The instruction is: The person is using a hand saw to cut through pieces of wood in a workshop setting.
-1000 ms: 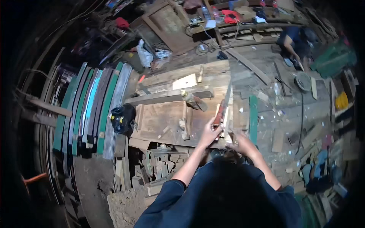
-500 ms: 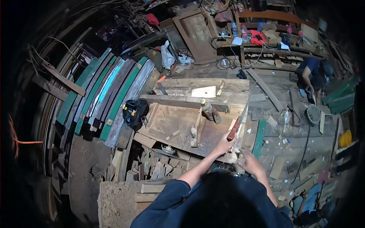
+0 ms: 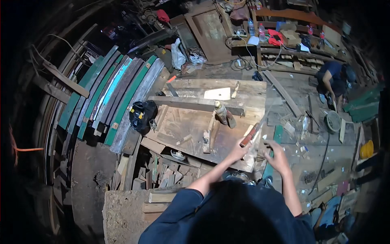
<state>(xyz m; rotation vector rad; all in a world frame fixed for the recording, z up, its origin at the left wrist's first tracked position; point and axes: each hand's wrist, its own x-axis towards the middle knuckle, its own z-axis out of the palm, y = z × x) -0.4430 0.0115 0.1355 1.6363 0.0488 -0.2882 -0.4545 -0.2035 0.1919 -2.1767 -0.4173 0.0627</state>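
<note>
My left hand [image 3: 237, 151] is closed around the red-brown handle of a long-bladed tool [image 3: 250, 135]. Its thin, pale blade points up and to the right, blurred, so I cannot tell its exact kind. Below the handle, a pale strip of wood [image 3: 252, 151] lies along the right end of the workbench [image 3: 191, 152]. My right hand [image 3: 278, 156] is raised just right of that strip, its fingers curved and apart, with nothing visible in it. On the bench in front stand a dusty bottle [image 3: 220, 110] and an upright wooden block [image 3: 209, 134].
A thick beam [image 3: 195, 105] runs across the bench; beyond it lie a light board [image 3: 217, 94] and a brush-like tool [image 3: 235, 89]. A black bag [image 3: 142, 116] sits at left beside stacked planks [image 3: 126, 101]. A co-worker [image 3: 335, 81] crouches at far right, near a bucket [image 3: 333, 122].
My right hand has lifted off the wood and moved right and up, its fingers opening. My left hand has shifted slightly left with the tool, whose blade now tilts further right.
</note>
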